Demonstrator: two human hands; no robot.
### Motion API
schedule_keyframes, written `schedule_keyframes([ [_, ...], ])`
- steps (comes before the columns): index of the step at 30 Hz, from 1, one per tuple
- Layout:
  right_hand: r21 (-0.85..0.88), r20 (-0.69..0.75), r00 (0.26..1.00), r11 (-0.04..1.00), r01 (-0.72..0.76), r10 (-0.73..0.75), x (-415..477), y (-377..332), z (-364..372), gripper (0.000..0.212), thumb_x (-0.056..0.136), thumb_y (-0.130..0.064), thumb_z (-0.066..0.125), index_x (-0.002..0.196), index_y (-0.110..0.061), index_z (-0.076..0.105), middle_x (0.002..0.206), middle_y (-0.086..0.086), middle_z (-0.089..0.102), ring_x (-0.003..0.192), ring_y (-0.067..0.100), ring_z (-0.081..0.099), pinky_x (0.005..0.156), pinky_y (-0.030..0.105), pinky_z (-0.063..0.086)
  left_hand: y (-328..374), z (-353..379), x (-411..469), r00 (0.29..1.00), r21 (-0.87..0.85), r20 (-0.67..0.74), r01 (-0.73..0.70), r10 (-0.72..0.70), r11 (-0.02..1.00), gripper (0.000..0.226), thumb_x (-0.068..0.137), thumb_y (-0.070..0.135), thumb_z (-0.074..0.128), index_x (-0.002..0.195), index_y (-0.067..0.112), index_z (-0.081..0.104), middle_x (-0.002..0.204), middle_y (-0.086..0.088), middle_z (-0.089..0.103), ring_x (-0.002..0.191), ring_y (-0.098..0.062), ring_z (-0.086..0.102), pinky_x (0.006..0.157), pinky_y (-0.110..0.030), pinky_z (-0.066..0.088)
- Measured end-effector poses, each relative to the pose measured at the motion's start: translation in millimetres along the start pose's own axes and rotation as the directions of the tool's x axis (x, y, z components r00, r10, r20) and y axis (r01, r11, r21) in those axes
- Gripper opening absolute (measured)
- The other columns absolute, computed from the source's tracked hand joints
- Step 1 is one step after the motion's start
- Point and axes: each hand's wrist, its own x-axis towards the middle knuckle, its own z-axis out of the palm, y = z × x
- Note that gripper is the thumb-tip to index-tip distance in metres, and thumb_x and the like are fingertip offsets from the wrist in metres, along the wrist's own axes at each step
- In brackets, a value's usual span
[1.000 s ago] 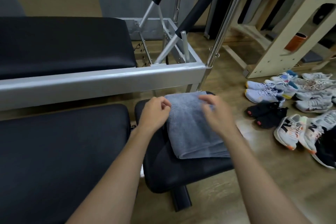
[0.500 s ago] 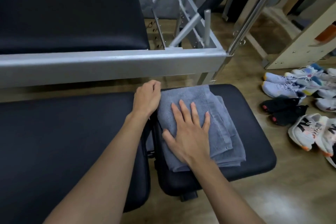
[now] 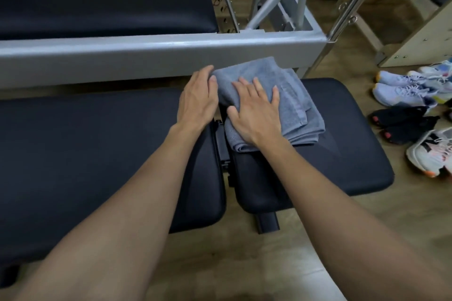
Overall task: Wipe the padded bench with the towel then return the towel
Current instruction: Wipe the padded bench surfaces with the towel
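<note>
Your right hand [image 3: 254,112] lies flat, fingers spread, on the folded towel [image 3: 293,105] at centre frame, atop the bench [image 3: 342,154]. Your left hand [image 3: 198,100] cups its left edge, fingertips hidden.

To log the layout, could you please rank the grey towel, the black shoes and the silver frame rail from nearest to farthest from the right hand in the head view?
1. Grey towel: directly under the right hand, touching it.
2. Silver frame rail: just beyond the towel.
3. Black shoes: on the floor, far right.
</note>
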Motion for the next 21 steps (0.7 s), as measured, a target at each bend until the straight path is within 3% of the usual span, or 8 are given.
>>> schedule_keyframes([
  [3, 0.001, -0.006, 1.000, 1.000, 0.020, -0.020, -55, -2, -1, 0.067, 0.088, -0.042, 0.034, 0.152, -0.024, 0.028, 0.162, -0.005, 0.023, 0.151, 0.020, 0.009, 0.119, 0.057, -0.004, 10, -4, -14, 0.999, 0.025, 0.039, 0.023, -0.024, 0.999, 0.040, 0.102, 0.026, 0.031, 0.133, 0.010, 0.052, 0.137, -0.010, 0.054, 0.126, -0.024, 0.049, 0.107, -0.031, 0.033],
  [6, -0.040, -0.020, 0.999, 0.999, 0.024, -0.025, -111, 0, -1, 0.072, 0.084, -0.047, 0.028, 0.151, -0.023, 0.032, 0.161, -0.004, 0.028, 0.151, 0.022, 0.014, 0.119, 0.059, 0.002, 20, -2, -28, 0.996, 0.132, 0.082, -0.056, 0.045, 0.990, 0.039, 0.103, 0.023, 0.028, 0.122, 0.008, 0.059, 0.127, -0.012, 0.061, 0.120, -0.027, 0.052, 0.112, -0.036, 0.026],
  [11, -0.087, -0.039, 0.999, 0.996, 0.015, -0.018, -160, 5, 6, 0.070, 0.085, -0.046, 0.038, 0.149, -0.020, 0.038, 0.157, -0.002, 0.036, 0.147, 0.025, 0.027, 0.117, 0.061, 0.012, 23, 3, -29, 0.995, 0.227, 0.080, -0.075, 0.058, 0.971, 0.041, 0.103, 0.025, 0.023, 0.094, 0.013, 0.061, 0.104, -0.008, 0.068, 0.102, -0.027, 0.058, 0.114, -0.038, 0.022],
  [15, -0.119, 0.014, 1.000, 0.993, 0.003, -0.002, -108, 16, -1, 0.072, 0.086, -0.052, 0.025, 0.153, -0.024, 0.028, 0.161, -0.004, 0.027, 0.150, 0.022, 0.018, 0.118, 0.059, 0.005, 21, 5, -23, 0.999, 0.159, 0.017, -0.034, 0.031, 0.987, 0.035, 0.104, 0.025, 0.024, 0.079, 0.016, 0.047, 0.083, -0.003, 0.059, 0.091, -0.028, 0.059, 0.109, -0.037, 0.029],
  [21, -0.065, -0.026, 0.996, 0.994, -0.086, 0.085, 14, 31, 0, 0.061, 0.096, -0.047, 0.035, 0.152, -0.024, 0.028, 0.161, -0.004, 0.025, 0.150, 0.020, 0.013, 0.117, 0.058, 0.002, 19, 13, -13, 1.000, 0.195, -0.004, -0.002, 0.002, 0.981, 0.038, 0.104, 0.031, 0.023, 0.092, 0.018, 0.057, 0.103, -0.009, 0.068, 0.100, -0.029, 0.057, 0.096, -0.037, 0.035],
])
